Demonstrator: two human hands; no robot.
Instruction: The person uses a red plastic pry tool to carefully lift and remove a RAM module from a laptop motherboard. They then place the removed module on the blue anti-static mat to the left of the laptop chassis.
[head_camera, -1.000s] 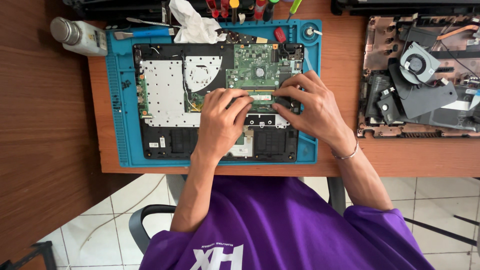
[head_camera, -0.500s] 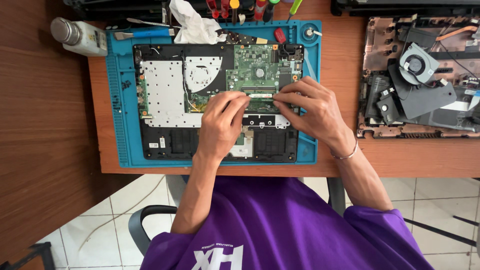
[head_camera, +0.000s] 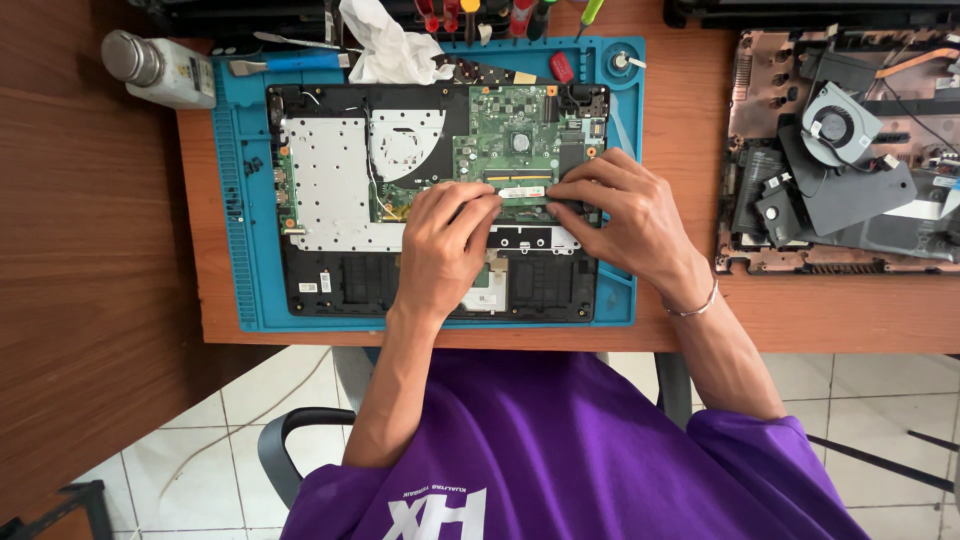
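Now both hands are pinching a small memory module (head_camera: 522, 192) on the green board (head_camera: 505, 150) of the opened laptop (head_camera: 330, 280) lying on the blue mat (head_camera: 232, 220), left hand (head_camera: 440, 250) at its left end, right hand (head_camera: 625, 225) at its right. Far left, a grey-capped white bottle (head_camera: 160, 70) is lying sideways, its label unreadable, while fingers are hiding the module's ends.

Matt blue rubbery mat (head_camera: 245, 200) on smooth wooden table (head_camera: 800, 310); crumpled white cloth (head_camera: 385, 50).

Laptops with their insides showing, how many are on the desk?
2. One opened laptop lies on the blue mat under both hands; another opened laptop sits at the right. Dark things at the top edge might be more.
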